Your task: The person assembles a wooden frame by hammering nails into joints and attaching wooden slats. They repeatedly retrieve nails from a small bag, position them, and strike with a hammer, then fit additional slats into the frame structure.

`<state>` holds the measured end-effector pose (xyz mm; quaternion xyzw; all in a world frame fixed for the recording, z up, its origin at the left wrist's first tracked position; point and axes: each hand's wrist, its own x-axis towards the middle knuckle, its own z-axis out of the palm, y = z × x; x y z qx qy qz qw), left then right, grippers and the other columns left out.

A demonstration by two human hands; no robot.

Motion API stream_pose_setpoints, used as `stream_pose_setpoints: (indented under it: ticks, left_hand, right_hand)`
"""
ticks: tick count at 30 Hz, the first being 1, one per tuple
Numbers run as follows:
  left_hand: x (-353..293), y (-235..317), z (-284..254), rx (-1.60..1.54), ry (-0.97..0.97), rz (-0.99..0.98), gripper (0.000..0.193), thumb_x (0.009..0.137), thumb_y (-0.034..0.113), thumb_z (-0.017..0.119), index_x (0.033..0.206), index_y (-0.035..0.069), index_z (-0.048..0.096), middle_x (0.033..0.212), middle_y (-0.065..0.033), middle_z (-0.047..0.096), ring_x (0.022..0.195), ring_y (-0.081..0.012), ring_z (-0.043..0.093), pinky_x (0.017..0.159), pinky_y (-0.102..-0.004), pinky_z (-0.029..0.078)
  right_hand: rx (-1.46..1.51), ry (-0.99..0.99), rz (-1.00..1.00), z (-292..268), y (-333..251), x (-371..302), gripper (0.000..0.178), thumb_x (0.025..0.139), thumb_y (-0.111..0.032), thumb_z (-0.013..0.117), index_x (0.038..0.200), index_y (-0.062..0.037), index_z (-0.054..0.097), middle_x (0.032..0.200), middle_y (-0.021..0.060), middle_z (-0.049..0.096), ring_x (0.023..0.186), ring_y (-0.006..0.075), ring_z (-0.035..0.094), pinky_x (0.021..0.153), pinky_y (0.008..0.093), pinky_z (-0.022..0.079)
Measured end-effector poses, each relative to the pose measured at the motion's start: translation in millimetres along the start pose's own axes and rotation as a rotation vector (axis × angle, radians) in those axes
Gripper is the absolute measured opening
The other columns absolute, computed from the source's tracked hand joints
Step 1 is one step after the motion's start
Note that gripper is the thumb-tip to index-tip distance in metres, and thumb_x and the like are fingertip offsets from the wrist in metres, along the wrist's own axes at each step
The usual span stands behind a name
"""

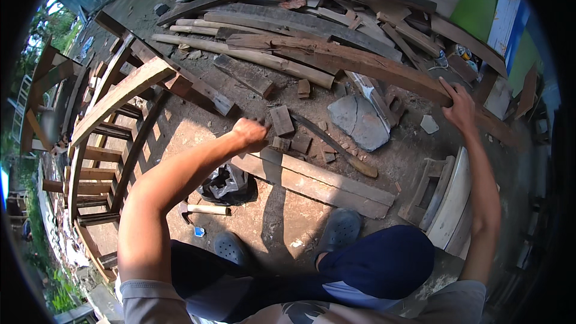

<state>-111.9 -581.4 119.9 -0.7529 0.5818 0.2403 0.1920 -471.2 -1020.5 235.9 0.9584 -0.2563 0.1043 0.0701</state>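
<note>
My right hand [461, 103], at the right, grips a long reddish-brown wooden beam [360, 65] near its right part. The beam reaches leftward over the pile, its left end rough and split. Nearer the middle, my left hand [250, 134] is closed, knuckles away from me; anything inside the fingers is hidden. A wood block [281, 121] lies just right of that hand, and the end of a squared timber [223, 105] is just beyond it. A long blade with a wooden handle [362, 167] rests on the ground between my hands.
Two pale planks [336, 187] lie before my feet. A hammer [207, 209] and a black plastic bag [228, 185] are at the left. A slatted wooden frame [96, 156] stands far left. Broken concrete [359, 121] and piled scrap timber [312, 24] lie beyond.
</note>
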Motion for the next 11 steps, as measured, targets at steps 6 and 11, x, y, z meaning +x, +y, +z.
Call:
stream_pose_setpoints:
  ticks: [6, 11]
  left_hand:
    - [77.7, 1.0, -30.4, -0.177, 0.183, -0.200, 0.079, 0.085, 0.055, 0.059, 0.143, 0.007, 0.033, 0.145, -0.0188, 0.039, 0.134, -0.0358, 0.039, 0.108, -0.0452, 0.037]
    - [120.7, -26.5, -34.8, -0.212, 0.271, -0.469, 0.095, 0.085, 0.062, 0.057, 0.152, 0.009, 0.016, 0.156, -0.0196, 0.022, 0.144, -0.0397, 0.021, 0.116, -0.0462, 0.025]
  right_hand:
    - [0.042, 0.007, 0.030, 65.2, -16.5, 74.3, 0.079, 0.066, -0.013, 0.071, 0.140, -0.0290, 0.049, 0.116, 0.0115, 0.060, 0.108, 0.0322, 0.058, 0.091, 0.0439, 0.049]
    - [0.086, -0.045, 0.045, 129.8, -39.8, 135.8, 0.084, 0.065, -0.019, 0.076, 0.143, -0.0297, 0.045, 0.126, 0.0119, 0.058, 0.114, 0.0311, 0.057, 0.095, 0.0452, 0.048]
